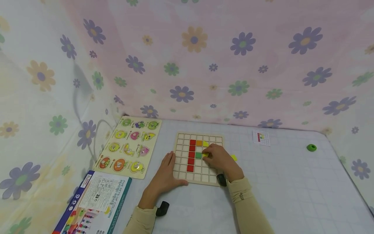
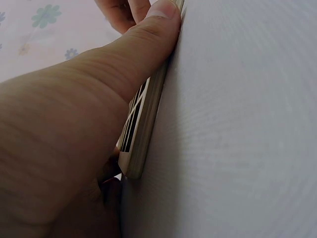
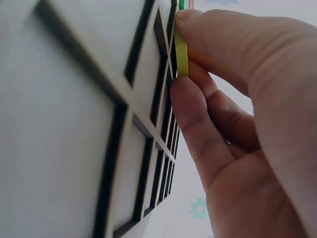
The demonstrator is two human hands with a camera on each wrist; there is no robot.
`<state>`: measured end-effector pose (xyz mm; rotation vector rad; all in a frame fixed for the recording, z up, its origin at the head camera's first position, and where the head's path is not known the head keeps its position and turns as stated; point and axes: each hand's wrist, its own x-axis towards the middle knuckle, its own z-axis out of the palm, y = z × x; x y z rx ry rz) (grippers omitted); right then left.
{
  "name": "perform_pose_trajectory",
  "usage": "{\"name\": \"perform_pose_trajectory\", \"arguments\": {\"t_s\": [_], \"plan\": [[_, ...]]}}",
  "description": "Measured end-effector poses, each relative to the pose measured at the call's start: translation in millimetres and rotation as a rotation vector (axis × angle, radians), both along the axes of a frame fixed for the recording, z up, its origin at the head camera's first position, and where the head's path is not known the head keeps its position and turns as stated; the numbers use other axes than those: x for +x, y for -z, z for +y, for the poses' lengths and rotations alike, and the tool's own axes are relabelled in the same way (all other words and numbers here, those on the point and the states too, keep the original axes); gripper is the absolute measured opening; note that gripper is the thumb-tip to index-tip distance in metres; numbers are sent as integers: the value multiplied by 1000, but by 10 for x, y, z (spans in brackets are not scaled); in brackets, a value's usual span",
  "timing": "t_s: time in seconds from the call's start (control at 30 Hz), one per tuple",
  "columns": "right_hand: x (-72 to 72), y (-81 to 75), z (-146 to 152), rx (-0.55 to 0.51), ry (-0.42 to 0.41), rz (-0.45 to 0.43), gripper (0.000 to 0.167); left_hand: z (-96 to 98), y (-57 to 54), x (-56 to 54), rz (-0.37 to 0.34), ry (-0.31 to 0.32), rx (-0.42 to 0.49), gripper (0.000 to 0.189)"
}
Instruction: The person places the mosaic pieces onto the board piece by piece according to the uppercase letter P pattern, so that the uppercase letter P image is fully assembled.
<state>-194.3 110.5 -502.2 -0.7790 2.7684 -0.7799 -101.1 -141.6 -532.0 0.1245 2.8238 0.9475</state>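
Observation:
A wooden grid board (image 1: pixel 181 173) lies on the table, with a column of red square tiles (image 1: pixel 191 155), an orange tile (image 1: pixel 199 143), a yellow tile (image 1: pixel 205 143) and a green tile (image 1: pixel 198 155) in its cells. Between thumb and fingers my right hand (image 1: pixel 219 158) pinches another yellow tile (image 3: pixel 182 55) at the cell just right of the green one. My left hand (image 1: pixel 165 174) rests at the board's left side, fingers spread along that edge and thumb (image 2: pixel 161 25) at the near edge.
Right of the board a loose yellow tile (image 1: pixel 234 157) shows past my wrist. A small pattern card (image 1: pixel 261 138) and a green piece (image 1: pixel 311 148) lie farther right. On the left are a fruit puzzle board (image 1: pixel 152 143) and a printed box (image 1: pixel 96 198). Patterned curtains stand behind.

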Motion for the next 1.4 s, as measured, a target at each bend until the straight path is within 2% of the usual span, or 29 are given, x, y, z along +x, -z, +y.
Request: {"name": "perform_pose_trajectory", "arguments": {"t_s": [0.5,0.73,1.4], "plan": [[-25,-25,-10,45,1,-12,25,-6,-5,-20,0,-1,6,131],[-20,-34,-20,14,46,-55,25,-3,-26,-23,5,4,7,131],[-15,13,32,-53,46,-84,27,-3,-32,-8,0,6,4,131]]}}
